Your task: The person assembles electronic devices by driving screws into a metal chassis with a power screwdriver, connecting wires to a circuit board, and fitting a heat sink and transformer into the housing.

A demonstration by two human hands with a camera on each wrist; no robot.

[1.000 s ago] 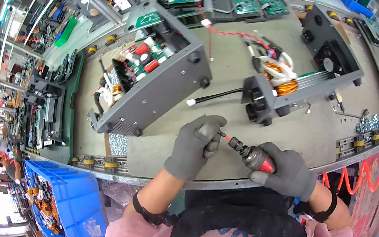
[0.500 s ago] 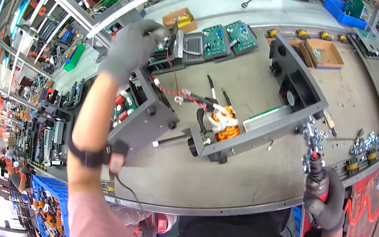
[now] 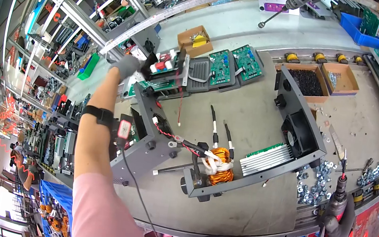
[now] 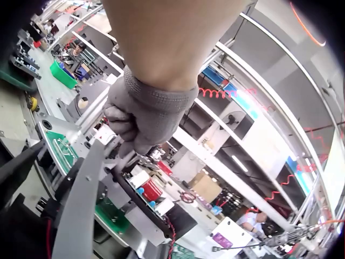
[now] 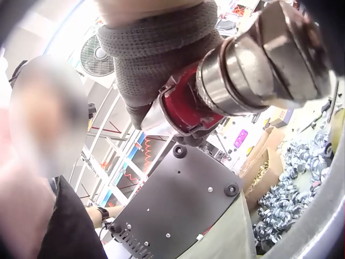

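Note:
In the head view my left hand (image 3: 126, 66) reaches far out at the upper left, beside a black housing (image 3: 148, 63) with red and white components. The left wrist view has that gloved hand (image 4: 145, 116) with curled fingers pinching the rim of the housing (image 4: 140, 197); its fingertips are partly hidden. My right hand (image 3: 340, 229) grips a red power driver (image 3: 336, 206) upright by the bench's right front edge, its bit beside loose screws (image 3: 317, 184). Up close, the right hand (image 5: 161, 70) wraps the driver's red body (image 5: 188, 102).
An open grey chassis (image 3: 259, 174) with a fan and copper coil stands centre-right; another grey chassis (image 3: 144, 161) lies left, under my forearm. Green boards (image 3: 220, 67) sit in trays behind. Cardboard boxes (image 3: 340, 79) stand back right. A cable (image 3: 139, 189) hangs from my left wrist.
From near the body, my left hand has swung up and left to the housing. My right hand has carried the driver rightward to the screws. The head view has shifted.

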